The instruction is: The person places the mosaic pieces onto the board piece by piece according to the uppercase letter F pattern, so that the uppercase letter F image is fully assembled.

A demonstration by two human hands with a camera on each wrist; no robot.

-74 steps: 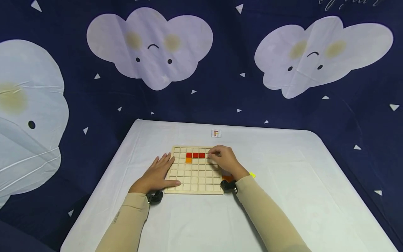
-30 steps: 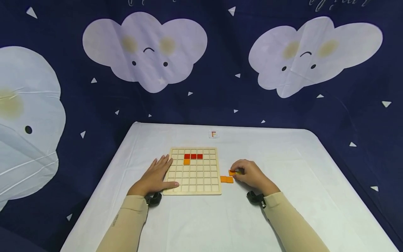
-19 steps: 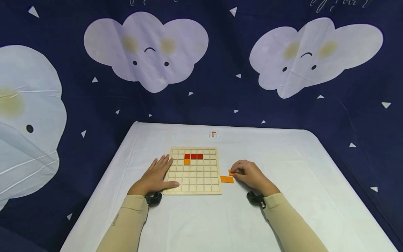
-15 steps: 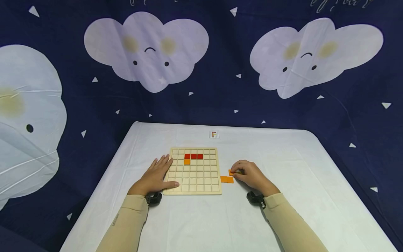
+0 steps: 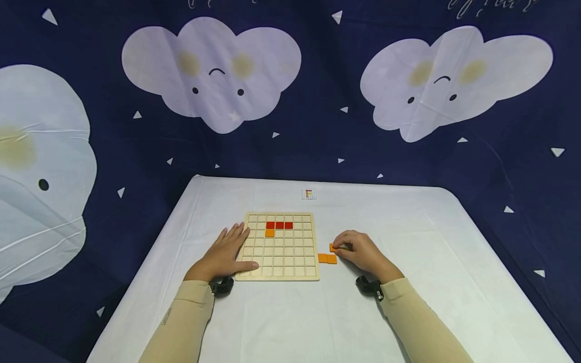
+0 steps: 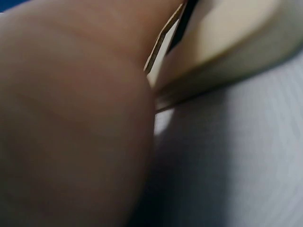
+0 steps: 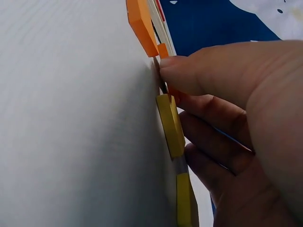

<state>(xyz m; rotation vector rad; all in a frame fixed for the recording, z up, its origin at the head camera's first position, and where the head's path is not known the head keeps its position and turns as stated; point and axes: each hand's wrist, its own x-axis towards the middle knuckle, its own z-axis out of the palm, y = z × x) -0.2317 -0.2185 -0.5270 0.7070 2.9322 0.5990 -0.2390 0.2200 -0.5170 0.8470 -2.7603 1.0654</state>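
A wooden grid board (image 5: 278, 257) lies on the table, with three red tiles (image 5: 279, 225) in one row and one orange tile (image 5: 270, 233) under the leftmost. My left hand (image 5: 221, 255) rests spread over the board's left edge, thumb on its lower cells. To the right of the board, my right hand (image 5: 363, 253) pinches a loose orange tile (image 5: 333, 248) between thumb and index finger, low at the table. In the right wrist view, yellow tiles (image 7: 171, 127) sit beneath the curled fingers. The left wrist view is mostly filled by the blurred hand (image 6: 75, 113).
Two orange tiles (image 5: 327, 258) lie side by side against the board's right edge. Beyond the board is a small printed pattern card (image 5: 309, 193). A white cloth covers the table (image 5: 408, 227), and a dark blue cloud-print curtain (image 5: 327, 141) hangs behind.
From the board's upper right, my right hand has moved right and nearer to me, onto the loose orange tile. Over the last second it has hardly moved. My left hand stays put.
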